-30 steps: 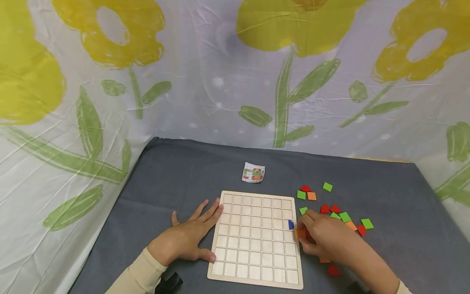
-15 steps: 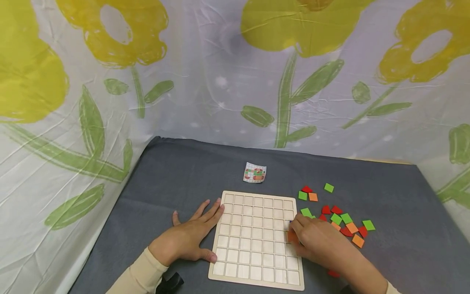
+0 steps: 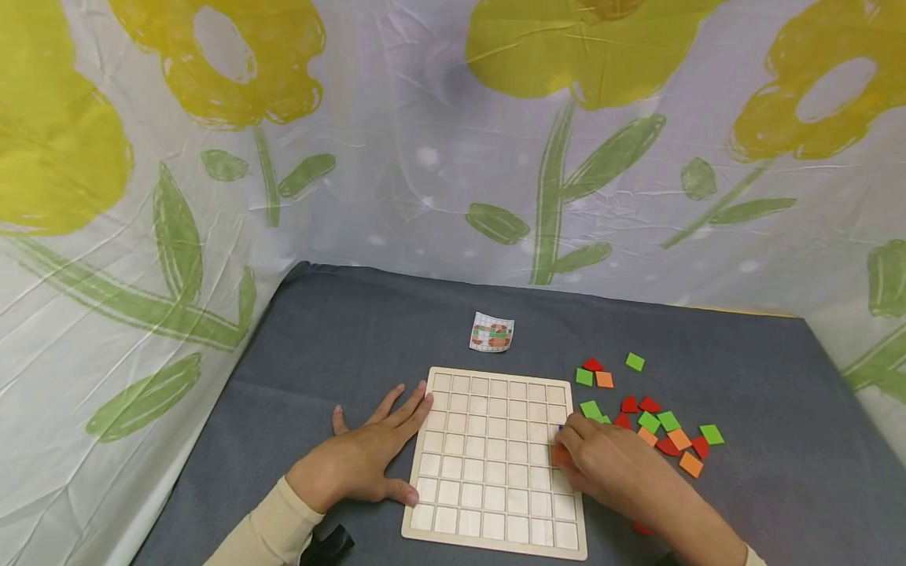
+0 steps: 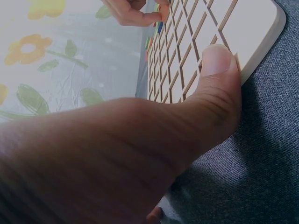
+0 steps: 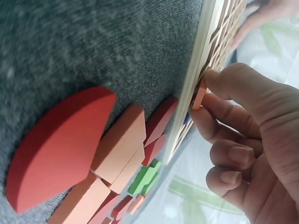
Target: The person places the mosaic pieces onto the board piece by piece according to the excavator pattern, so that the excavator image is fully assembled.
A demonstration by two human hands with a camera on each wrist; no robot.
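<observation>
A pale curtain [image 3: 425,189] printed with yellow flowers [image 3: 545,55] and green leaves [image 3: 614,157] hangs behind a dark grey tablecloth [image 3: 354,330].

Yellow-flowered fabric [image 3: 396,181] hangs behind a grey-covered table [image 3: 368,322].

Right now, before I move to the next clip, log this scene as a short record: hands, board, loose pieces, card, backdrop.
left hand: fingers spread, fingertips and thumb on the board's left edge
right hand: pinches an orange piece at the rightmost column; whether seated, cannot tell
board: wooden grid, flat on dark cloth
blue piece: on the board, mostly hidden in head view
loose pieces: red, green and orange, right of the board
card: small printed grid, beyond the board
backdrop: pale, yellow flowers
</observation>
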